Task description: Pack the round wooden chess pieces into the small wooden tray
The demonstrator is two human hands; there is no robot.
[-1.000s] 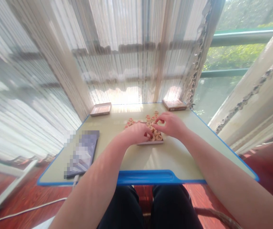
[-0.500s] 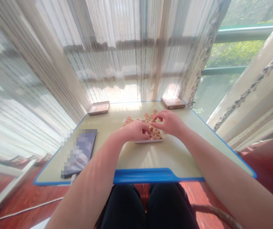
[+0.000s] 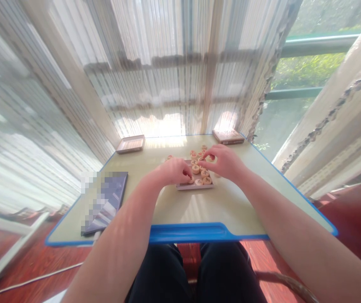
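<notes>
Your left hand [image 3: 174,171] has shifted leftward along the near edge of the shallow tray [image 3: 195,188], uncovering the middle disc [image 3: 198,182] of the near row; your right hand [image 3: 228,162] has hardly moved. The left fingertips now come together on the near-left disc [image 3: 191,180], though you cannot tell from here whether they pinch it or only press down. The right thumb and forefinger stand a little apart at the far-side disc [image 3: 201,160]; whether they clamp it is unclear too. The dark-marked discs sit in the tray on the table [image 3: 246,206], and red-marked discs [image 3: 193,154] lie just beyond it.

Watch the crowding: your fingers work close among neighbouring discs, so a sideways push could knock the corner disc [image 3: 207,180] or ride one onto the low rim. The centre disc [image 3: 196,169] seems to sit higher than those around it, and a brush from either hand could tip it. Pressing down and dragging might slide the whole tray, since neither hand clearly steadies it. Your left forearm also crosses near the tablet [image 3: 112,198] and its cable [image 3: 97,236]; a careless elbow could snag that cable.
</notes>
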